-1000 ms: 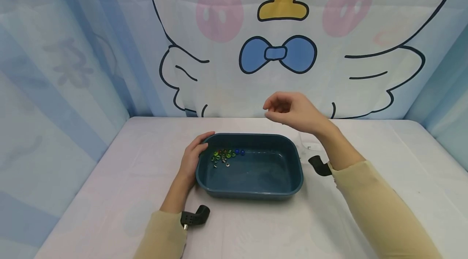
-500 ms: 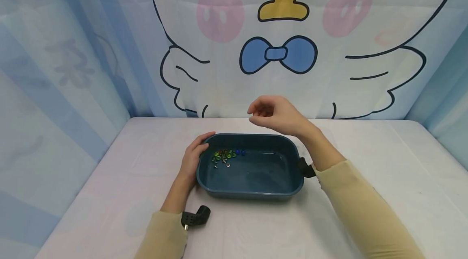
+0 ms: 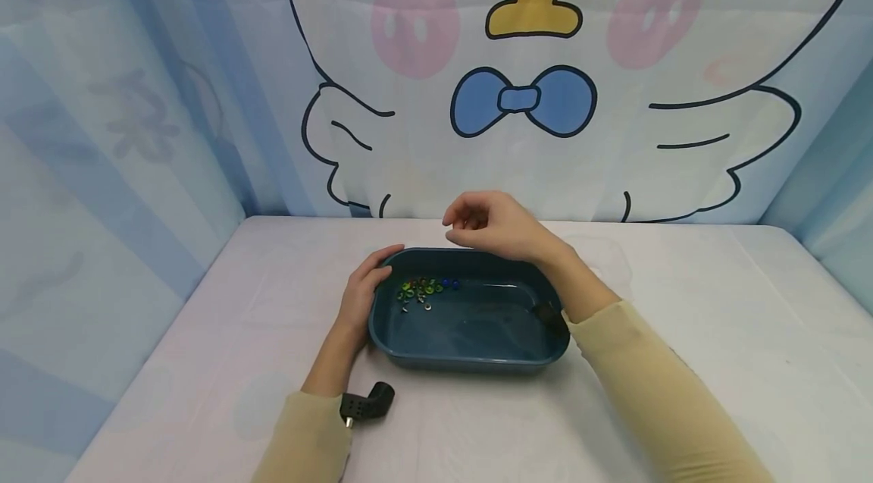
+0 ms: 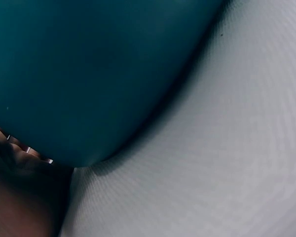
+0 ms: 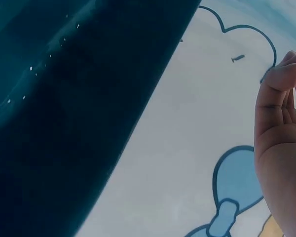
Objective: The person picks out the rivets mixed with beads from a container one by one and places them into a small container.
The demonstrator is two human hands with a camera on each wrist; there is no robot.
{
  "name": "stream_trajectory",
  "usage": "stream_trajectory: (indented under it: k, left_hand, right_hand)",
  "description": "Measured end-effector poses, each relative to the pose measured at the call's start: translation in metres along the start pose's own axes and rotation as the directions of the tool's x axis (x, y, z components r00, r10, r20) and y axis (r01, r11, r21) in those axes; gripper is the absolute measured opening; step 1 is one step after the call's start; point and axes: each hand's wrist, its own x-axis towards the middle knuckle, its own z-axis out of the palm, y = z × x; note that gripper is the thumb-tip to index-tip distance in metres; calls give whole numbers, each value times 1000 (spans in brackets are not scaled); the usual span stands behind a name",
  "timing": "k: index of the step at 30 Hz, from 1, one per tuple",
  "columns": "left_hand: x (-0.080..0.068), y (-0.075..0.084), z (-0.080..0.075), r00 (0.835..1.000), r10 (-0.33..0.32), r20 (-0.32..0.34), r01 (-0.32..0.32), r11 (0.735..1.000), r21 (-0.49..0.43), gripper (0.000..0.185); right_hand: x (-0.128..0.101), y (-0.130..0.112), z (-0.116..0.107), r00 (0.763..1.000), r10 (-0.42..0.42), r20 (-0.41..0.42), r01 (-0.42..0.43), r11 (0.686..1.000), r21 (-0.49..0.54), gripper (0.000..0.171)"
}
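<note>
A dark teal tray [image 3: 470, 362] stands on the white table. Left in it lie green, blue and reddish glass marbles [image 3: 423, 287] with some small silvery metal bits [image 3: 427, 307]. My left hand [image 3: 356, 297] holds the tray's left side, thumb at the rim, fingers along the outside. Above the back rim hovers my right hand [image 3: 494, 225], fingers loosely curled, thumb near the index fingertip. No held thing shows. In the right wrist view, a small screw-shaped thing [image 5: 238, 58] appears off the right fingertips [image 5: 286, 74], against the patterned cloth.
Behind the table hangs a cartoon cloth with a blue bow tie [image 3: 521, 99]. A faint, see-through outline [image 3: 624, 259] lies on the table right of the tray, partly behind the right forearm. Black wrist cameras, one of them the left camera [image 3: 368, 403], jut from both sleeves.
My right hand has moved left and slightly down, from right of the tray to over its back rim. My left hand and the tray stay put.
</note>
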Motion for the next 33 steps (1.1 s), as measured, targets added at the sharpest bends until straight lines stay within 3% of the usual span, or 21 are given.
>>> stream_trajectory:
  k: [24, 33]
  left_hand:
    - [2, 1, -2, 1000, -22, 8, 22, 1000, 2, 46]
    - [1, 1, 0, 1000, -18, -2, 18, 999, 26, 46]
  right_hand:
    - [8, 16, 33, 986, 45, 159, -41, 999, -27, 15]
    - [11, 23, 42, 964, 56, 259, -23, 991, -128, 14]
